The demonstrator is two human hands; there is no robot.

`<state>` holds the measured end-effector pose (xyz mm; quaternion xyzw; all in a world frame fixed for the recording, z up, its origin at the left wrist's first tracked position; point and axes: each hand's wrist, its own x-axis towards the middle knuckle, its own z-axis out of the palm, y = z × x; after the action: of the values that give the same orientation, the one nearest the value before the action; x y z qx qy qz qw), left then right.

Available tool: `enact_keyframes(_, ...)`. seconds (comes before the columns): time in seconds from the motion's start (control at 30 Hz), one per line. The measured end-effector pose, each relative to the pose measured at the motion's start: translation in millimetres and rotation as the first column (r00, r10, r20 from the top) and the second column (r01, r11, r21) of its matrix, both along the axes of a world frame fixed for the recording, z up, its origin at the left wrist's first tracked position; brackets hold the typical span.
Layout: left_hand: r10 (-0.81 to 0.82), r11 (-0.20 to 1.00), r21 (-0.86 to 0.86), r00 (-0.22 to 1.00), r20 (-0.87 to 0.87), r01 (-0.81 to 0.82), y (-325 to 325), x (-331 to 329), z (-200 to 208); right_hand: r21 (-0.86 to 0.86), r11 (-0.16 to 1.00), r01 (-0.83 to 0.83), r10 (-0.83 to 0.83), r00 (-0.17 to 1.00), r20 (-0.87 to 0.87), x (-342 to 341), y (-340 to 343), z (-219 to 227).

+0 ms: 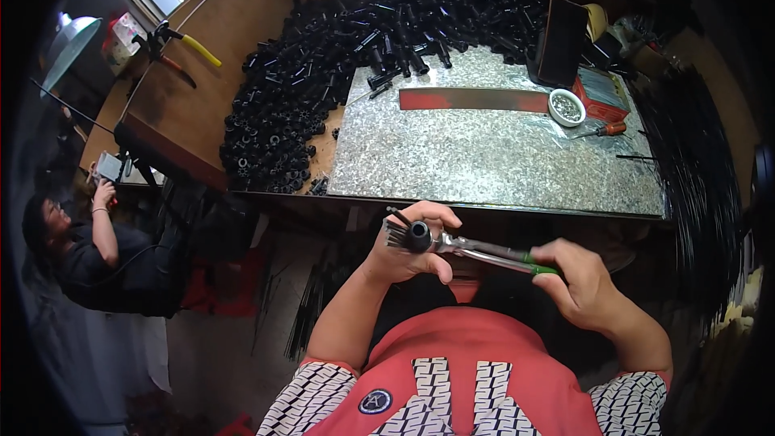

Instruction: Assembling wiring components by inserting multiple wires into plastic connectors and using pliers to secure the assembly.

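Note:
My left hand [386, 263] is closed around a black tubular part [419, 234], its round open end facing up, with a bunch of thin dark rods [394, 232] sticking out beside it. The left thumb and forefinger stand apart around the part. Silver pliers [490, 253] with green grips reach across from the right, their jaws at the black part; whether they bite on it is too small to tell. My right hand [583, 284] is wrapped round the green handle ends. Both hands are over my lap, just in front of the bench edge.
Black plastic parts [387, 12] lie heaped behind a speckled stone slab [452, 157]. On the slab are a flat strip [476, 99], white bowl [567, 108], phone [563, 40], red box [602, 95] and screwdriver [609, 129]. Long black rods [698, 186] stand right; a co-worker [97, 250] sits left.

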<state>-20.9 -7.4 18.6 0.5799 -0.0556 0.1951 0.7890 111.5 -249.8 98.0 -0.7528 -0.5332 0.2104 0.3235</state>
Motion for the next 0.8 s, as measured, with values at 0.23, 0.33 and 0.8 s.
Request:
enact_keyframes(0.23,-0.068,0.984,0.148,0.982,-0.176,0.094,2.3,4.3,6.5,-0.398,0.887,-0.233,-0.131,0.701,-0.701,7.5,-2.0,-5.0)
enact_keyframes(0.33,-0.009,0.958,0.288,1.0,0.001,0.009,9.5,5.5,-1.3,-0.101,0.994,-0.027,0.022,0.998,-0.053,-1.1,-0.7,-9.2)
enact_keyframes(0.8,-0.128,0.973,0.179,0.985,-0.112,0.146,5.6,11.9,3.3,-0.311,0.935,-0.169,0.069,0.949,-0.307,19.4,6.5,-19.6)
